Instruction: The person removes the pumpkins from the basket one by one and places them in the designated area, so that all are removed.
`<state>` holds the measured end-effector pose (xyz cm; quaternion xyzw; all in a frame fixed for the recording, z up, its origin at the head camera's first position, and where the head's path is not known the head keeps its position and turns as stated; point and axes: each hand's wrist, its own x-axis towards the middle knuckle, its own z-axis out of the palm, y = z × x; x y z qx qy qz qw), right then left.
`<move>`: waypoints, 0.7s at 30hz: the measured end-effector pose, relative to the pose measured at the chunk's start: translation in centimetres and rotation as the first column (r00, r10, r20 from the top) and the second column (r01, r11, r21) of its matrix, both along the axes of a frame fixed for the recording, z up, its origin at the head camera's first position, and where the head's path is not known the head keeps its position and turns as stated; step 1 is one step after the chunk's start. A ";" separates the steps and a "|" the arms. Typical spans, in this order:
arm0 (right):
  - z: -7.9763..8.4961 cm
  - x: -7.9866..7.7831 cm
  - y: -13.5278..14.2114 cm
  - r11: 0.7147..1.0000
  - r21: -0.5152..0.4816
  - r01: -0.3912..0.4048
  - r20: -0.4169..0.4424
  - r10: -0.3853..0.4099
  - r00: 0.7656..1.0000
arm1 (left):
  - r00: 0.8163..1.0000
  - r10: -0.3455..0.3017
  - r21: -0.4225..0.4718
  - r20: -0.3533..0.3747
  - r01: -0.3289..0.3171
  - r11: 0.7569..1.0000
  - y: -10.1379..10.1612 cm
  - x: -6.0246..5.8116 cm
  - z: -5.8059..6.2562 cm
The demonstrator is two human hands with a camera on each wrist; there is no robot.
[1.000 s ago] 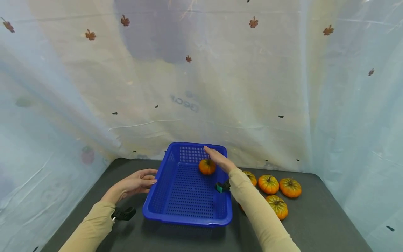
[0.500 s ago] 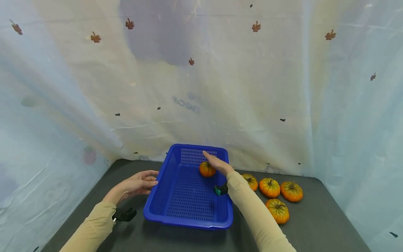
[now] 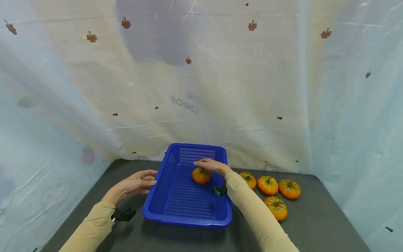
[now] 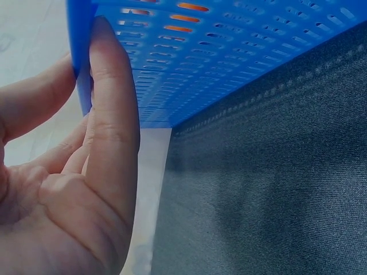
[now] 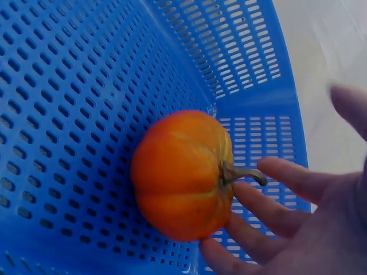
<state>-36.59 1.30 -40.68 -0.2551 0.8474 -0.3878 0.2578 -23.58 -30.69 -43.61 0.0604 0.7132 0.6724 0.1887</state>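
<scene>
My left hand holds the left rim of a blue plastic basket. In the left wrist view the basket's edge is caught between thumb and fingers, with the slotted underside raised off the dark table. Inside the basket lies a small orange pumpkin with a curved stem. Over its top and far side reaches my right hand. The right wrist view shows that hand's spread, fairly straight fingers right against the stem side of the pumpkin.
Several orange-green pumpkins sit on the dark table to the basket's right, partly behind my right sleeve. A translucent plastic sheet hangs close behind the basket and along both sides.
The pumpkin in the basket has shifted left and slightly nearer. My right hand has come down and left over it. My left hand stays on the rim.
</scene>
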 end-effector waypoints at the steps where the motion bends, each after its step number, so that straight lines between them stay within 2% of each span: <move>1: 0.1 0.2 0.1 1.000 0.005 -0.029 -0.002 0.029 1.000 | 1.000 0.000 0.001 0.000 0.000 1.000 0.0 0.0 0.0; 5: -0.1 0.6 0.2 0.987 0.010 -0.162 0.002 0.162 0.987 | 1.000 -0.009 0.012 -0.002 0.009 1.000 -0.1 0.0 0.0; 8: -0.3 0.9 0.4 0.973 0.011 -0.231 0.005 0.231 0.973 | 1.000 -0.013 0.020 -0.001 0.013 1.000 -0.1 0.1 -0.1; 11: -0.4 1.2 0.5 0.964 0.025 -0.266 -0.003 0.266 0.964 | 1.000 -0.010 0.025 -0.001 0.010 1.000 -0.1 0.1 -0.2; 21: -0.8 2.1 0.2 0.925 0.186 -0.332 -0.069 0.350 0.934 | 1.000 -0.006 0.020 -0.005 0.006 1.000 0.0 0.1 0.0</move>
